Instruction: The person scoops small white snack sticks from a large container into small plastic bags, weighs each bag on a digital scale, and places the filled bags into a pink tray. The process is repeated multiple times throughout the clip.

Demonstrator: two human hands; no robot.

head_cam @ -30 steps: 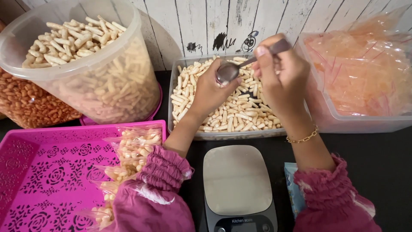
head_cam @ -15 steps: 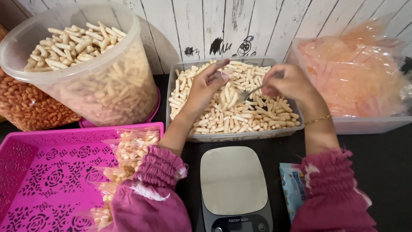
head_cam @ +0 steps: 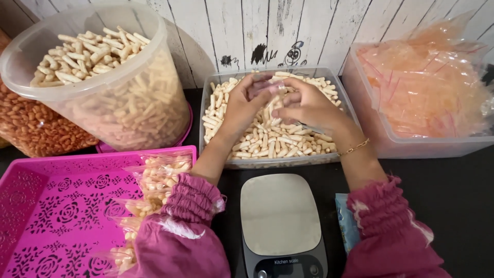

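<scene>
Both hands meet over a clear rectangular tub (head_cam: 226,162) full of pale stick snacks (head_cam: 267,141). My left hand (head_cam: 246,105) pinches a small clear plastic bag (head_cam: 265,88) at its mouth. Touching the bag from the right, my right hand (head_cam: 311,108) is closed on a metal spoon, which is almost wholly hidden under the fingers; only a thin bit of handle (head_cam: 315,128) shows below the palm. A gold bracelet (head_cam: 354,148) circles the right wrist. Both sleeves are magenta.
A digital kitchen scale (head_cam: 280,216) sits in front of the tub. At left, a pink tray (head_cam: 62,211) holds filled snack bags (head_cam: 157,177). A big round tub of sticks (head_cam: 103,77) and peanuts (head_cam: 31,128) stand back left. A box of empty bags (head_cam: 422,92) is at right.
The right hand has swung the spoon up from the snacks and left to the bag. The left hand has lifted the bag towards the middle of the tub.
</scene>
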